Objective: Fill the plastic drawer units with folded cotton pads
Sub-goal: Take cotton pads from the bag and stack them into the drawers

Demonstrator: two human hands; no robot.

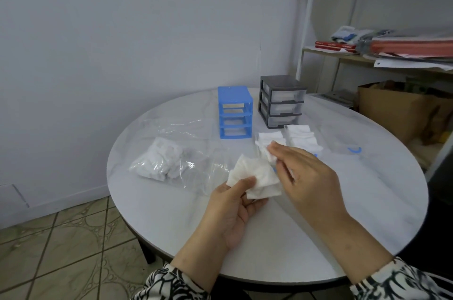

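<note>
Left hand (232, 204), palm up above the round white table (367, 201); thumb and curled fingers pinching a fan of white cotton pads (255, 177). Right hand (308, 177) back-up just right of that fan, fingertips (273, 150) curled onto the far upper pad, pinching its edge.

Just beyond the right fingertips: two stacks of folded pads (296, 138) lying on the table, side by side. Further out past them: grey drawer unit (282, 101), three clear drawers seated in it, contents unclear. Left of that, apart from it: blue drawer unit (234, 113), slots looking open, no drawers seen in them.

Left of the left thumb: clear plastic bag (169, 160) flat on the table, holding a heap of white pads. Right of the right hand, near the table edge: clear drawers with a blue handle (354, 150), hard to make out.

Patterned black-and-white sleeves (171, 285) on both wrists.
</note>
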